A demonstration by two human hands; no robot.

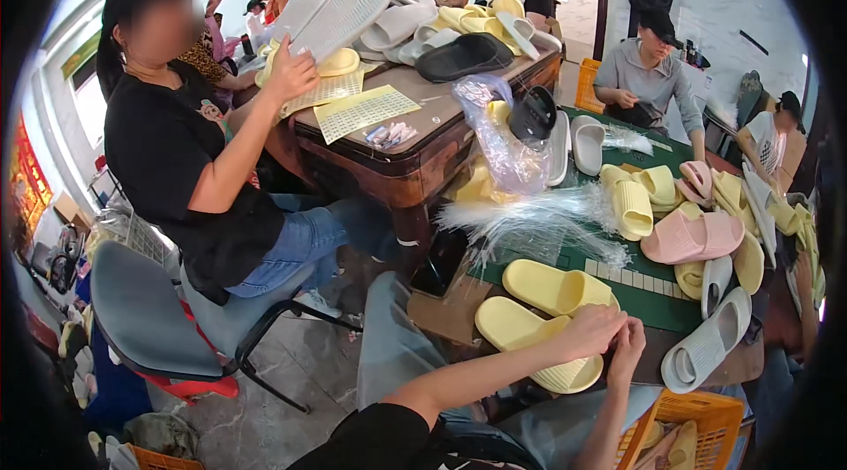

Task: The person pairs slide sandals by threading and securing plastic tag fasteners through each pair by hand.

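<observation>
A pair of pale yellow slide sandals lies in front of me at the near edge of the table: the far slide (pixel 551 286) and the near slide (pixel 510 327). My left hand (pixel 589 331) is over the front of the near slide, its fingertips pinched together. Close beside it, to the right, my right hand (pixel 628 350) also has its fingers closed, the tips nearly touching those of the left. Whatever is between the fingers is too small to make out. A light grey slide (pixel 706 340) lies to the right of my hands.
Beyond the sandals spreads a bundle of clear plastic strands (pixel 547 219) on a green mat (pixel 675 315). Pink slides (pixel 693 235) and more yellow ones pile up at the right. An orange crate (pixel 719 417) stands below the table edge. A co-worker (pixel 176 144) sits at the left, holding grey slides.
</observation>
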